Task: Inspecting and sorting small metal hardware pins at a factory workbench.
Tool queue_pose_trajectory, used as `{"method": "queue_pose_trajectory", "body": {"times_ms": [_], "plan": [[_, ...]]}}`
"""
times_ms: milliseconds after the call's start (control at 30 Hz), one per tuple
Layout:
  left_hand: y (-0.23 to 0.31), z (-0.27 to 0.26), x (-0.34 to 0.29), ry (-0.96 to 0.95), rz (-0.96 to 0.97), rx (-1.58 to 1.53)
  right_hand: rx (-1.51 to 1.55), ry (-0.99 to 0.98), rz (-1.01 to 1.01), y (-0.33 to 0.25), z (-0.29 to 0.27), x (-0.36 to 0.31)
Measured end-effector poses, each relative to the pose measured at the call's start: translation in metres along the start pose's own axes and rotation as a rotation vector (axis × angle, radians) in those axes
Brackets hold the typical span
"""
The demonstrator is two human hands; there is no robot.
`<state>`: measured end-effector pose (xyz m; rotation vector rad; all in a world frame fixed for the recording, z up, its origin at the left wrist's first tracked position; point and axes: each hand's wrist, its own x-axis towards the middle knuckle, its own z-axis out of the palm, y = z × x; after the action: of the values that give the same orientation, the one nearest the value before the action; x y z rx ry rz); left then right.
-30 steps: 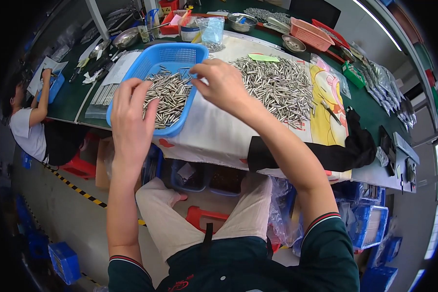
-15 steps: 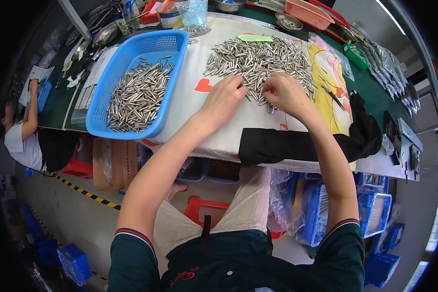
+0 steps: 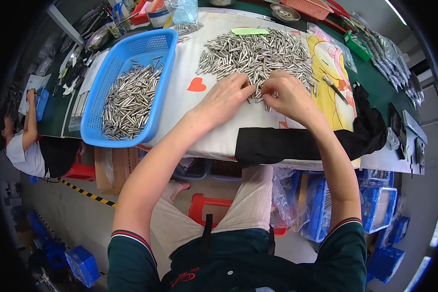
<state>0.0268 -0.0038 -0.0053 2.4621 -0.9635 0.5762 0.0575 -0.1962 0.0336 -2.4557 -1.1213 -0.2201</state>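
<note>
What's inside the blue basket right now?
The blue basket holds a heap of small metal pins, piled toward its near end. The mesh floor beneath the heap is hidden.

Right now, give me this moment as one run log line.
left hand: picking at metal pins | right hand: same pile edge | blue basket: partly filled, left | surface: white cloth
</note>
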Motion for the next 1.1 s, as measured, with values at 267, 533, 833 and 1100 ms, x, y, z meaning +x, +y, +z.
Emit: {"method": "queue_pose_trajectory", "body": {"times_ms": [267, 533, 833, 1100], "plan": [[0.0, 0.001, -0.003, -0.018, 0.074, 0.053, -0.169, 0.019, -0.109, -0.014, 0.018, -0.016], [0.001, -0.002, -0.004, -0.136, -0.011, 0.029, -0.217, 0.091, -0.05, -0.017, 0.021, -0.032], [0.011, 0.001, -0.003, -0.086, -0.004, 0.015, -0.307, 0.174, 0.004, -0.015, 0.027, -0.026], [0.016, 0.003, 0.002, -0.12, 0.118, 0.262, -0.371, 0.054, 0.039, -0.018, 0.016, -0.023]]}}
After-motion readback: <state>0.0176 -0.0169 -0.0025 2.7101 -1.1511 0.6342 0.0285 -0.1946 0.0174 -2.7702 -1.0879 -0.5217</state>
